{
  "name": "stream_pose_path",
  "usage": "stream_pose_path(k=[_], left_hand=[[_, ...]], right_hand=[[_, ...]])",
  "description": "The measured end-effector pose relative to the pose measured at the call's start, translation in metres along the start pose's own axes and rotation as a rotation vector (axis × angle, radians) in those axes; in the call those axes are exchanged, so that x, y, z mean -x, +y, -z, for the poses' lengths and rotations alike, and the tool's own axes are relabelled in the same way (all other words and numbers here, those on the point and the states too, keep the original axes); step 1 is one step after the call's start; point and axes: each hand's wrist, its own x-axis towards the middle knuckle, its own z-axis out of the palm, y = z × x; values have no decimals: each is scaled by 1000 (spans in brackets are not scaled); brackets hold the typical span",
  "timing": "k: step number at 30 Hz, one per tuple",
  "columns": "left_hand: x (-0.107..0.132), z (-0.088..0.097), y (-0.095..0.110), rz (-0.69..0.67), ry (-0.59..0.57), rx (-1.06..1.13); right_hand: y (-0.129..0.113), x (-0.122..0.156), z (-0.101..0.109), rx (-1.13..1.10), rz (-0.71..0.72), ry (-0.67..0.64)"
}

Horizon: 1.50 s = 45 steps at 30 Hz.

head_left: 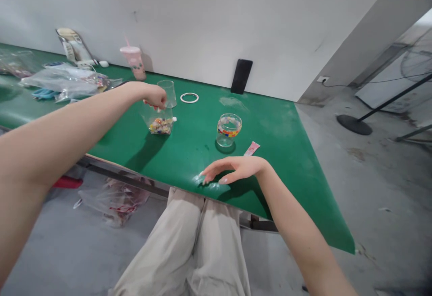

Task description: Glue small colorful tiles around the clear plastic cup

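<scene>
My left hand (153,95) reaches across the green table (276,134), its fingers closed over the top of a clear plastic bag (160,123) holding small coloured pieces. Just behind it stands an empty clear cup (168,92). My right hand (232,170) rests near the table's front edge with fingers spread, fingertips touching the surface, holding nothing. A short glass jar (228,129) with coloured beads round its rim stands beyond my right hand. A small pink packet (251,148) lies beside the jar.
A white ring (189,97) lies behind the cup. A black phone (241,76) leans on the wall. A pink drink cup (134,62) and clear plastic bags (64,82) sit at the back left. Crumpled bags (111,199) lie on the floor under the table.
</scene>
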Motion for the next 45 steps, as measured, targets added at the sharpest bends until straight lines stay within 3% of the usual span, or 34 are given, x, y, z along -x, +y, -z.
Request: stream_pose_path(k=[2, 3, 5, 6, 9, 11, 13, 15, 21, 28, 30, 33, 36, 38, 41, 45], left_hand=[[21, 2, 6, 59, 119, -167], [35, 0, 11, 39, 200, -143], [64, -10, 23, -11, 284, 103], [77, -19, 31, -49, 256, 277], [104, -60, 60, -220, -125, 665], [106, -90, 84, -348, -397, 718], [97, -116, 108, -452, -459, 753], [81, -133, 130, -468, -424, 818], [41, -141, 164, -319, -317, 1019], [22, -150, 165, -264, -252, 1223], [20, -149, 161, -255, -296, 1310], [20, -146, 152, -230, -400, 1412], [20, -145, 147, -111, -468, 1499], [20, -147, 147, -42, -516, 1575], [22, -151, 150, -46, -607, 1639], [23, -153, 151, -40, -601, 1618]], right_hand=[[-9, 17, 6, -34, -24, 4], [-12, 28, 10, -33, -65, 38], [-15, 53, 19, -1, -152, 251], [-13, 64, 24, 23, -193, 410], [-2, 89, 37, 84, -263, 874], [8, 96, 43, 135, -337, 992], [17, 97, 46, 189, -406, 951], [22, 95, 48, 264, -440, 883], [30, 95, 51, 441, -461, 837], [29, 81, 51, 525, -538, 841], [26, 74, 51, 452, -517, 826], [23, 70, 51, 251, -457, 693], [24, 72, 52, 14, -406, 614], [25, 73, 52, -100, -361, 632], [29, 72, 53, -192, -279, 715], [30, 70, 53, -283, -277, 725]])
